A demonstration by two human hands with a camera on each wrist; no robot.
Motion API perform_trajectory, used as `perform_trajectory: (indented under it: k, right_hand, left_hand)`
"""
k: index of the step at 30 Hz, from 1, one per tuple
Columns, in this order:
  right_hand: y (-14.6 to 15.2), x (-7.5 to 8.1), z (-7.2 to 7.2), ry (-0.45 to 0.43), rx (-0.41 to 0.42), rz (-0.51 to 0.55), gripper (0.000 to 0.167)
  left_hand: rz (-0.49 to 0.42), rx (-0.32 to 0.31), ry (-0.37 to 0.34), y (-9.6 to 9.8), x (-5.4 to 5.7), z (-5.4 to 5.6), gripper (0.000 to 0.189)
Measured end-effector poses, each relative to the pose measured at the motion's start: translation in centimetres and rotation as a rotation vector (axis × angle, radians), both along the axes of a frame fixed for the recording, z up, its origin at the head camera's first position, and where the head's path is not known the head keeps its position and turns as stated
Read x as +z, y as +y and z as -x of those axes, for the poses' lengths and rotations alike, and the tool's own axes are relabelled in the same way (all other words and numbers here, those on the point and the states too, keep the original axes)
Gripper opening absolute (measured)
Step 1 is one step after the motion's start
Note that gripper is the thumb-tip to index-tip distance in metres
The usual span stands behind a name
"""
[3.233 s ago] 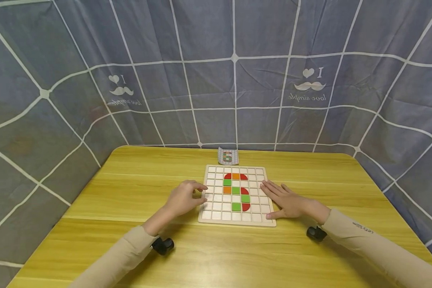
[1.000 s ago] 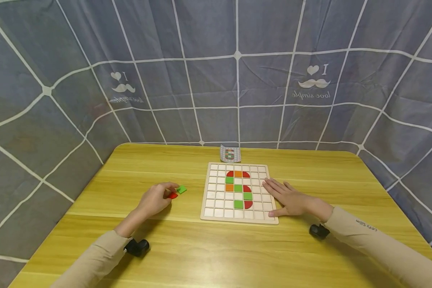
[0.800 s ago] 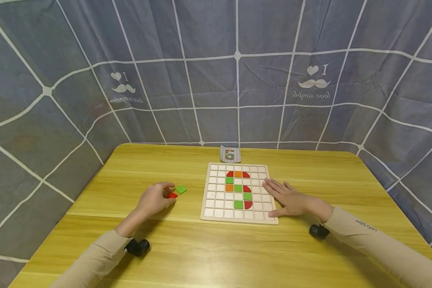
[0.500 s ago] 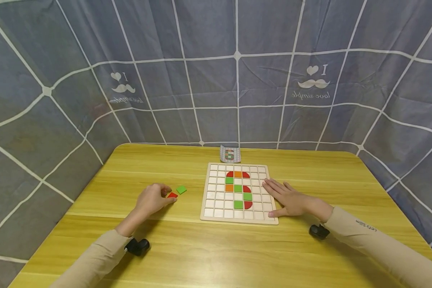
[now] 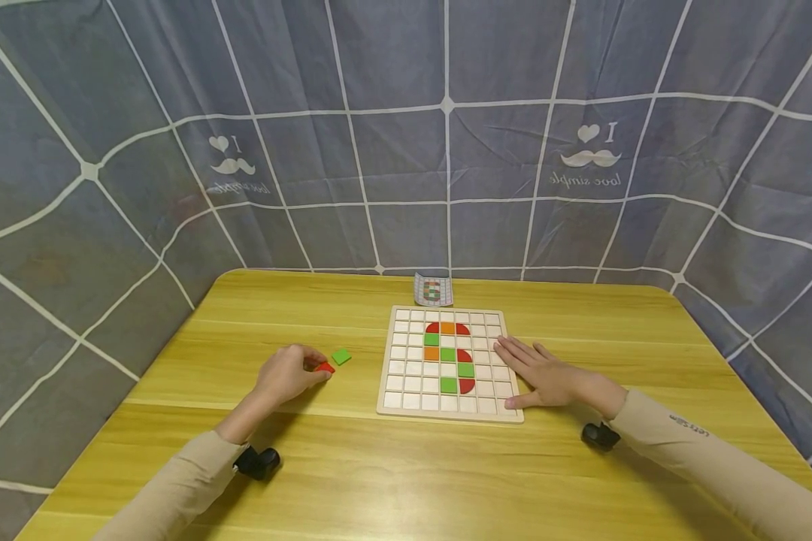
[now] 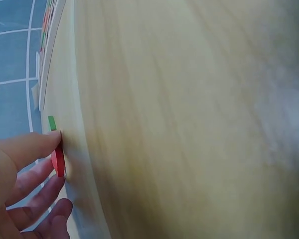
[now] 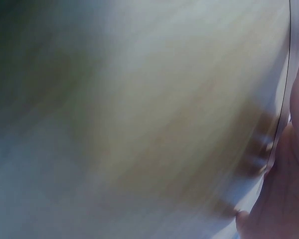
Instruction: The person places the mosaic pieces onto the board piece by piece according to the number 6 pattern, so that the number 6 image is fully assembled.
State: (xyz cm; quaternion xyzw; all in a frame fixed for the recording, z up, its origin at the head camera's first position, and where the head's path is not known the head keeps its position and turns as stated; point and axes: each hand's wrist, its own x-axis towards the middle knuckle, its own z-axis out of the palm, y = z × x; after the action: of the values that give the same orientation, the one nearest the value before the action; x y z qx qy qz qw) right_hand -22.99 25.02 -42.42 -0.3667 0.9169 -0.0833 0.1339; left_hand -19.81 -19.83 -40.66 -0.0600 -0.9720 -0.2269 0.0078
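My left hand (image 5: 287,374) is left of the grid board, with thumb and fingertips pinching a small red tile (image 5: 325,367) low over the table. The left wrist view shows the red tile (image 6: 58,160) between the thumb and the fingers. Just beyond it lies a green square tile (image 5: 341,356). My right hand (image 5: 544,379) rests with straight fingers on the right edge of the wooden grid board (image 5: 413,383). Red, green and orange tiles sit in the board's middle cells. In the right wrist view, the right hand (image 7: 284,184) fills the right side.
Behind the board, against the curtain (image 5: 406,150), stands a small card (image 5: 433,290) with a coloured grid pattern. The wooden table (image 5: 379,481) extends around the board. Black wrist cameras, one of them the left camera (image 5: 259,464), sit under both forearms.
My left hand has moved left from the board's left edge to the loose tiles. Its fingers lifted slightly off the red tile, then closed on it again. The right hand stays in place.
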Motion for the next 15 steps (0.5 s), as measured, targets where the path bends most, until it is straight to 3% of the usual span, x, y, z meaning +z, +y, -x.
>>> perform_trajectory:
  k: [15]
  right_hand:
    - [0.04, -0.15, 0.14, -0.008, -0.002, -0.004, 0.097]
  left_hand:
    - [-0.015, -0.048, 0.055, 0.14, 0.39, -0.30, 0.027]
